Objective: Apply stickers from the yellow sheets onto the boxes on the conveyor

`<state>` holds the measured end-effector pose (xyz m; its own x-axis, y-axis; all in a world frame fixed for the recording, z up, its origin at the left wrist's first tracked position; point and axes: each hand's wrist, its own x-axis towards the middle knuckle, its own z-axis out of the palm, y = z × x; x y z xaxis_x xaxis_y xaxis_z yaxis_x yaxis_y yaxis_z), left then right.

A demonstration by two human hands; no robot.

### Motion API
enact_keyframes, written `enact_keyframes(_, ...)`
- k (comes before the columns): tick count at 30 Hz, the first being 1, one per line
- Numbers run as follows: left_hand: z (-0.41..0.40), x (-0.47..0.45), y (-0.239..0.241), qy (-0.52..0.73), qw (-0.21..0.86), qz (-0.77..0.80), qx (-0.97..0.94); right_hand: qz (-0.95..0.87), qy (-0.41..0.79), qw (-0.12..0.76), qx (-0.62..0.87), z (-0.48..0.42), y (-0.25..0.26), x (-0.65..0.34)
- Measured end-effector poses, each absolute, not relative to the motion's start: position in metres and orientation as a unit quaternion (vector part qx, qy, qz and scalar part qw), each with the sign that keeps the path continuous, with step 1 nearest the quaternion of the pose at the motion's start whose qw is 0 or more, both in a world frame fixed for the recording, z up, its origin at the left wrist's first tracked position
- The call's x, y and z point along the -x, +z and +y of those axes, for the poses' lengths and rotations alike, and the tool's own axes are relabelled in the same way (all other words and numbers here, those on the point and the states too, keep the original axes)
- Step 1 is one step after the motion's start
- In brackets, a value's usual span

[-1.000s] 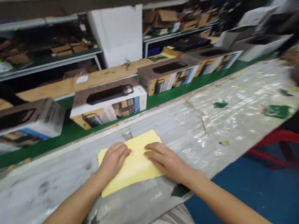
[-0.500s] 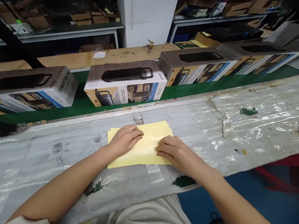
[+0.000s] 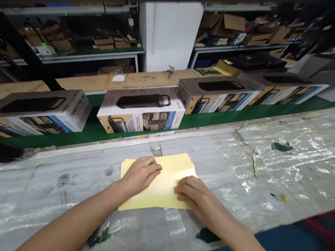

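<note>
A small stack of yellow paper sheets [image 3: 167, 178] lies flat on the plastic-covered workbench in front of me, its edges slightly out of line. My left hand [image 3: 142, 174] rests over the left part of the stack, fingers bent and pressed together, holding the paper down. On the right part, my right hand [image 3: 193, 194] is closed with curled fingertips against the paper. Whether those fingertips pinch a single sheet cannot be made out; they are partly hidden and a little blurred. The two hands are apart, with bare yellow paper between them.
Behind the bench runs a green conveyor strip [image 3: 195, 121] carrying several printed product boxes, among them a box [image 3: 141, 111] straight ahead and a box [image 3: 41, 111] at the left. The plastic bench cover [image 3: 266, 175] is wrinkled and torn. Shelves with cardboard boxes [image 3: 231, 26] stand farther back.
The view has tilted upward, so bench, boxes and hands sit lower in the picture. Both hands keep nearly the same place on the yellow sheets.
</note>
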<state>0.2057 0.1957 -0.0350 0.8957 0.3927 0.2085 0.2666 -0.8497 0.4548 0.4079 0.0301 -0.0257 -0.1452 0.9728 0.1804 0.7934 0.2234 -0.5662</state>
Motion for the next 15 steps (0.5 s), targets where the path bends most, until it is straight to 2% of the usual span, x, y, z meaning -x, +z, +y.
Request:
enact_keyframes(6, 0.192, -0.206, -0.036, 0.150, 0.185, 0.174, -0.956, -0.747, 0.164, 0.286, 0.578, 0.024, -0.033, -0.412)
enact_keyframes(10, 0.189, -0.207, -0.036, 0.135, 0.137, 0.157, -0.969, -0.686, 0.288, 0.329, 0.581, 0.019, -0.031, -0.419)
enact_keyframes(13, 0.183, -0.206, -0.036, 0.129, 0.103, 0.158, -0.974, -0.601, 0.403, 0.403, 0.561, 0.020, -0.026, -0.437)
enact_keyframes(15, 0.180, -0.207, -0.031, 0.106, 0.085, 0.156, -0.978, -0.541, 0.438, 0.458, 0.553, 0.027, -0.020, -0.456)
